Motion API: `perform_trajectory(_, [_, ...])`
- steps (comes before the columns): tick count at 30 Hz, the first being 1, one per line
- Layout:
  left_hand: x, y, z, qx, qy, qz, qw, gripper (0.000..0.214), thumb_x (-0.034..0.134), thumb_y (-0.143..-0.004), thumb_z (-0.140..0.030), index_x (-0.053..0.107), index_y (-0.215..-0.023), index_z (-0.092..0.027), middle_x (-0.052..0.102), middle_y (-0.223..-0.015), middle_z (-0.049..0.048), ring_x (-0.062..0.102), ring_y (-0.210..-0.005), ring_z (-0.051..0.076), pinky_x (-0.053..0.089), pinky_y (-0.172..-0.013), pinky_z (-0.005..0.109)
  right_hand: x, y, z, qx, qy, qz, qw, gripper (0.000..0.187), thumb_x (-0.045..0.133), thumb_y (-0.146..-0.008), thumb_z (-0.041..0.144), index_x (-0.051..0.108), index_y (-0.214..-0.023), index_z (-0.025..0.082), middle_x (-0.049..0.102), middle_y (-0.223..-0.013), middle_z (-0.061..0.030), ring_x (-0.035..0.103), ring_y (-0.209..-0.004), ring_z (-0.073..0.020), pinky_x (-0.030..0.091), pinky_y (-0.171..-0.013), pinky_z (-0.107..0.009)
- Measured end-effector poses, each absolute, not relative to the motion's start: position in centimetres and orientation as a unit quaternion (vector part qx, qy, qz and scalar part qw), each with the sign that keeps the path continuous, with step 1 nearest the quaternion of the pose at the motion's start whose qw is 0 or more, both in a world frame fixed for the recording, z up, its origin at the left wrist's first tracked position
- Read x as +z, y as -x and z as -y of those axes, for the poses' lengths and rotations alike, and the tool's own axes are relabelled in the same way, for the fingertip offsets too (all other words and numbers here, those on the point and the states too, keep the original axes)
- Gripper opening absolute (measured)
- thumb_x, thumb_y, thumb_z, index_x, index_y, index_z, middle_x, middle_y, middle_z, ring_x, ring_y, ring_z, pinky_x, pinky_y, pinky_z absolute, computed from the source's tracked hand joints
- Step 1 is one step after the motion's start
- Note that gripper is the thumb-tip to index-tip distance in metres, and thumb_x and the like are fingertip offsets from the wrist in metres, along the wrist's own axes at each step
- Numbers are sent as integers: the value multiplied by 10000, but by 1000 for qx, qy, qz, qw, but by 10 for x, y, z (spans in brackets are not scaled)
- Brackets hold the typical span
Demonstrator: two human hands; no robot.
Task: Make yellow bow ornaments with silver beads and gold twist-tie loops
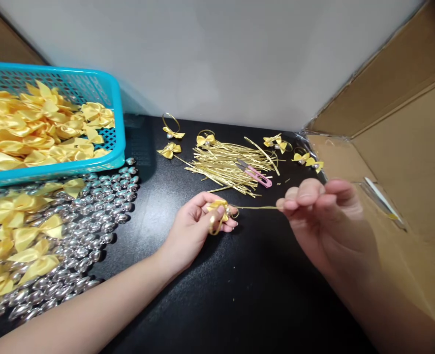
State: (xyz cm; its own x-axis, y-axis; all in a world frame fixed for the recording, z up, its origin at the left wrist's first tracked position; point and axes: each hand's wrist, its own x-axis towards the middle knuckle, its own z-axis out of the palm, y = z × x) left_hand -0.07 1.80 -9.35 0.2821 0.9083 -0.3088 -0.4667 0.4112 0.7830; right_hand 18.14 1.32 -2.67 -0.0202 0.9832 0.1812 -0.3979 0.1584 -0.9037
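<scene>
Near the middle of the black table, my left hand (197, 219) pinches a yellow satin bow (218, 209) between thumb and fingers. A small silver bead (228, 210) sits at the bow's centre, and a loop of gold tie hangs below it. From the bow a thin gold tie (260, 207) runs straight to the right. My right hand (321, 206) grips its far end in closed fingertips. Just behind lie a pile of gold ties (221, 164) and pink-handled thread snips (258, 176).
A blue basket (119, 118) full of yellow bows stands at the left. In front of it, silver beads (114, 196) spread under several loose bows (36, 236). Finished-looking bows with beads (173, 132) lie at the back. Cardboard (405, 147) borders the right side.
</scene>
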Motion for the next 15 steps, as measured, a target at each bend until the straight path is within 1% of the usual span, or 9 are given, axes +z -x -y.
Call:
perform_trajectory(3, [-93, 0, -18, 466, -284, -383, 745, 216, 750, -768, -263, 575, -837, -156, 749, -793, 18, 686, -614, 87, 546, -596, 174, -17, -185, -14, 567, 327, 439, 616, 124, 789, -737, 265, 746, -795, 366, 718, -711, 123, 670, -645, -33, 586, -641, -158])
perform_trajectory(6, [-92, 0, -18, 462, -285, -384, 747, 217, 752, -762, -249, 568, -823, -152, 751, -772, 21, 686, -598, 86, 548, -587, 169, -9, -189, -15, 567, 333, 437, 614, 125, 802, -721, 260, 744, -773, 358, 712, -684, 136, 668, -635, -21, 583, -639, -139])
perform_trajectory(9, [-93, 0, -18, 459, -294, -384, 745, 186, 732, -780, -230, 569, -820, -148, 751, -773, 26, 689, -605, 87, 547, -586, 165, -3, -192, -16, 554, 367, 423, 617, 153, 831, -681, 275, 741, -752, 376, 694, -664, 141, 645, -617, -14, 566, -633, -128])
perform_trajectory(12, [-95, 0, -18, 459, -302, -383, 742, 159, 707, -804, -225, 569, -826, -149, 752, -780, 31, 690, -610, 89, 547, -588, 169, 2, -195, -16, 531, 408, 402, 624, 178, 850, -644, 312, 729, -724, 415, 655, -652, 129, 615, -610, -29, 545, -608, -149])
perform_trajectory(15, [-96, 1, -18, 460, -306, -381, 741, 152, 697, -813, -223, 564, -821, -151, 752, -780, 35, 687, -602, 91, 548, -588, 176, 4, -199, -15, 518, 421, 385, 637, 180, 845, -651, 325, 717, -732, 421, 624, -666, 119, 584, -630, -39, 523, -621, -165])
